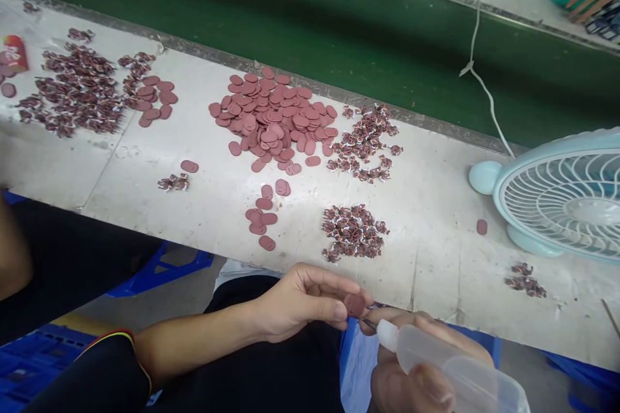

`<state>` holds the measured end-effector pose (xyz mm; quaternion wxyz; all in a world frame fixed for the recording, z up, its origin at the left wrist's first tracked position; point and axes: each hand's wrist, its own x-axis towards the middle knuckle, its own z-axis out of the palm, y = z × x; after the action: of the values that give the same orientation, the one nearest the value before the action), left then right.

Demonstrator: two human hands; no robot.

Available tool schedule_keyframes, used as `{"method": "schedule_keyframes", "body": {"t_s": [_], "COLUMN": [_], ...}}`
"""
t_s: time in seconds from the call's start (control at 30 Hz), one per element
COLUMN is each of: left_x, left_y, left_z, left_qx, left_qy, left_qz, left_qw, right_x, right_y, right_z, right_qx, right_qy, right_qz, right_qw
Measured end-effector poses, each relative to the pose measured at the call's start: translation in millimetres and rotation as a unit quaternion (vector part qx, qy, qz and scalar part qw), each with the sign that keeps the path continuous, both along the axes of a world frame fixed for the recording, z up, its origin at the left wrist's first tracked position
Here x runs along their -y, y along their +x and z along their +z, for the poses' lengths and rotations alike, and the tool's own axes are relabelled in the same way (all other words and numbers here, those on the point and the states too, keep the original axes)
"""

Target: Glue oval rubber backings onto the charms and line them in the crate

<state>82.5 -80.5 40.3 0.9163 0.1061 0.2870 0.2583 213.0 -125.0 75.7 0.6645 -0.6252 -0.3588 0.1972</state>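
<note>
My left hand pinches a reddish-brown oval disc between thumb and fingers, just off the table's near edge. Small dark marks show on the disc's face. Wrapped round a translucent squeeze bottle, my right hand is at the lower right. The bottle's thin dark tip points left, at the disc's lower right edge; whether they touch is hard to tell. Beyond my hands lie a cluster of small dark brown figures and a few loose oval discs.
The white table holds a large pile of discs, brown figures behind, and more figures at the left. A pale blue fan stands right, its cord crossing the green strip. Another person's arm is far left.
</note>
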Motion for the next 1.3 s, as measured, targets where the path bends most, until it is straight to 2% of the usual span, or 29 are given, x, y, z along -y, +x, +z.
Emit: {"method": "schedule_keyframes", "body": {"t_s": [0.13,0.2,0.27,0.3,0.37,0.43,0.5,0.6,0.77,0.93,1.07,1.2,1.3], "left_x": [-1.4,-2.2,-3.2,-3.8,-5.4,-7.7,-11.2,-17.8,-26.9,-29.8,-27.6,-23.4,-19.9], "left_y": [-0.9,-1.5,-2.4,-3.2,-5.8,-10.4,-17.1,-29.1,-43.9,-46.5,-45.7,-45.1,-43.6], "left_z": [0.8,1.9,2.9,3.1,2.5,0.6,-2.3,-6.7,-8.8,-5.5,-4.2,-6.4,-8.3], "left_qx": [-0.005,0.001,0.008,0.011,0.010,0.001,-0.016,-0.052,-0.090,-0.084,-0.083,-0.095,-0.097], "left_qy": [0.002,0.002,0.006,0.008,0.011,0.013,0.015,0.018,0.034,0.043,0.032,0.026,0.044], "left_qz": [0.003,0.009,0.015,0.017,0.025,0.040,0.057,0.077,0.108,0.122,0.118,0.113,0.108], "left_qw": [1.000,1.000,1.000,1.000,1.000,0.999,0.998,0.996,0.990,0.988,0.989,0.989,0.988], "right_x": [3.4,3.5,0.8,-1.6,-7.4,-12.2,-14.1,-12.0,-5.3,-10.9,-20.0,-20.5,-12.5], "right_y": [11.8,32.2,58.2,70.5,88.1,93.3,88.6,74.3,53.0,36.4,28.6,28.3,30.5], "right_z": [0.5,-0.7,-4.2,-6.7,-11.7,-15.5,-17.8,-21.3,-37.2,-59.2,-67.7,-63.3,-49.2], "right_qx": [-0.037,-0.124,-0.185,-0.157,-0.001,0.149,0.207,0.231,0.307,0.326,0.351,0.344,0.303], "right_qy": [0.006,-0.011,-0.068,-0.106,-0.172,-0.203,-0.202,-0.200,-0.227,-0.246,-0.257,-0.242,-0.225], "right_qz": [0.038,0.083,0.122,0.133,0.146,0.160,0.162,0.166,0.263,0.310,0.329,0.324,0.275], "right_qw": [0.999,0.989,0.973,0.973,0.974,0.955,0.943,0.938,0.886,0.858,0.838,0.847,0.884]}}
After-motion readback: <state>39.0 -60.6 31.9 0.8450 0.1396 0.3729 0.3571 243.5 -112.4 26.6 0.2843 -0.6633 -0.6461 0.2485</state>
